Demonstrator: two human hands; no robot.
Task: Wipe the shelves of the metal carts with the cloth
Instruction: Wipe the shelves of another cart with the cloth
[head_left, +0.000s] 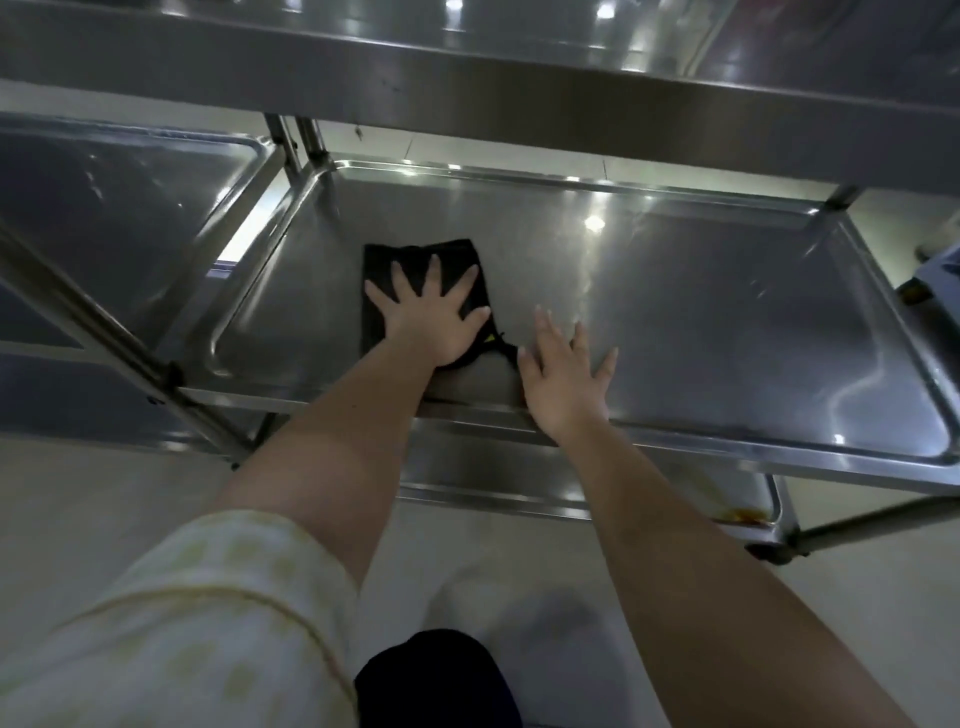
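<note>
Steel cart shelf (701, 322), glossy, over pale floor (93, 493): left hand (436, 322) splayed flat on black cloth (452, 252); right hand (563, 374), at its 4 o'clock, splayed, held nothing.

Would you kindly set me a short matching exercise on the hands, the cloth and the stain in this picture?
Things:
1. left hand
2. right hand
3. cloth
4. brown stain

Place or state:
A. at the right end of the lower shelf
B. black, lying on the middle shelf
C. pressed flat on the cloth
D. fingers spread over bare metal beside the cloth

Pairs: 1-C, 2-D, 3-B, 4-A.
</note>
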